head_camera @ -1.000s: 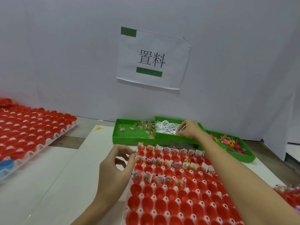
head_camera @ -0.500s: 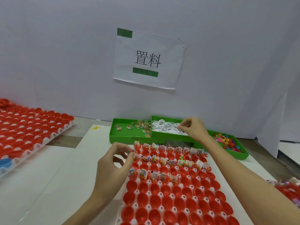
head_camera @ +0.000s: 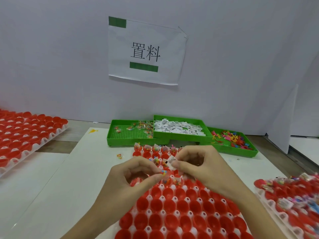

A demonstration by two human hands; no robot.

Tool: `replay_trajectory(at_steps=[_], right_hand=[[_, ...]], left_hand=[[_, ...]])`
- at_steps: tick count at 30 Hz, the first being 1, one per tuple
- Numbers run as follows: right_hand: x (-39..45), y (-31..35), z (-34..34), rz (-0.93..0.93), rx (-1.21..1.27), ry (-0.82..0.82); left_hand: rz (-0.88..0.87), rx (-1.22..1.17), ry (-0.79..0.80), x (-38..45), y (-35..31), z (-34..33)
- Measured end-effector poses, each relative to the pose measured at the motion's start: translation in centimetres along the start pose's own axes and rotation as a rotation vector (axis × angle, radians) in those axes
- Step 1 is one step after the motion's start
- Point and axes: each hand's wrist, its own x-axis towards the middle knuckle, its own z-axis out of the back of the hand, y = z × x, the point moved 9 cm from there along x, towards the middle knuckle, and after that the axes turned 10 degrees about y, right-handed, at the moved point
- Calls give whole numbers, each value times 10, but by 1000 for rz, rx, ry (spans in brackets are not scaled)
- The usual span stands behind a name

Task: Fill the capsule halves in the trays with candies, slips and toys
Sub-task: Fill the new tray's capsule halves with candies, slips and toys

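Left hand (head_camera: 127, 178) pinches a candy (head_camera: 164, 173); right hand (head_camera: 198, 163) pinches a slip (head_camera: 170, 160), both over the tray (head_camera: 172, 207).

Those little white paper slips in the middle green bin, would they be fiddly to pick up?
Probably. The slips look thin, flat and heaped overlapping, so likely light and floppy. The right hand pinches one slip by fingertips, suggesting little weight.

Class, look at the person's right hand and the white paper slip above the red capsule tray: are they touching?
Touching. The head view shows the right hand pinching the white paper slip between thumb and fingertips, no gap visible, above the red capsule tray.
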Motion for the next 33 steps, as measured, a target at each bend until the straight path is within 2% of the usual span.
replay_trajectory(at_steps=[3, 14, 19, 21, 28, 31, 33], right_hand=[[-11, 2, -21, 5, 75, 104], [-14, 1, -36, 21, 209, 62], [-13, -1, -31, -11, 294, 125], [-8, -7, -5, -24, 260, 19], [13, -87, 122, -190, -2, -571], [26, -130, 164, -366, -211, -651], [35, -152, 183, -462, -385, -613]], left_hand=[[44, -92, 10, -1, 6, -6], [103, -182, -188, -4, 29, 3], [138, -243, -237, -4, 36, 11], [156, -252, -234, -3, 36, 14], [207, -226, -184, -4, 34, 17], [193, -191, -145, -3, 32, 14], [184, -168, -108, -2, 30, 12]])
